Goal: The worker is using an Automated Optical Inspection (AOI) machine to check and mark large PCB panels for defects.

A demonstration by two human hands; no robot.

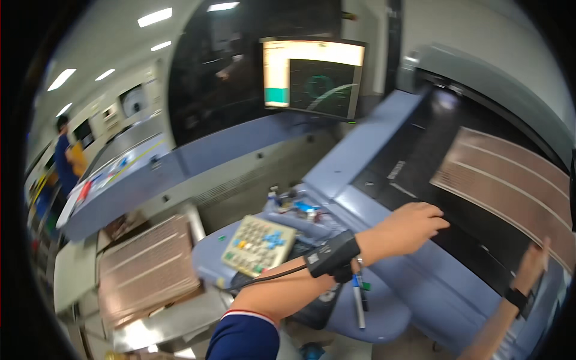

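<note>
A copper-coloured flat panel [504,174] with pale stripes lies on the black bed [384,165] of a machine at the right. Over the bed, to the left of the panel's near edge, is my left hand [408,231], its fingers loosely bent and nothing visible in them. My right hand [533,264] is open at the panel's near right edge, fingers stretched along it. Whether it touches the panel is hard to tell. A black device with a cable [331,257] is strapped to my left wrist, and a dark band [516,297] circles the right one.
A beige keypad [258,245] sits on a blue-grey console left of my forearm, with pens [359,300] to the right. Copper-coloured panels [147,264] are stacked on a metal cart at the lower left. A lit monitor [315,78] stands behind. Another person [65,156] is far left.
</note>
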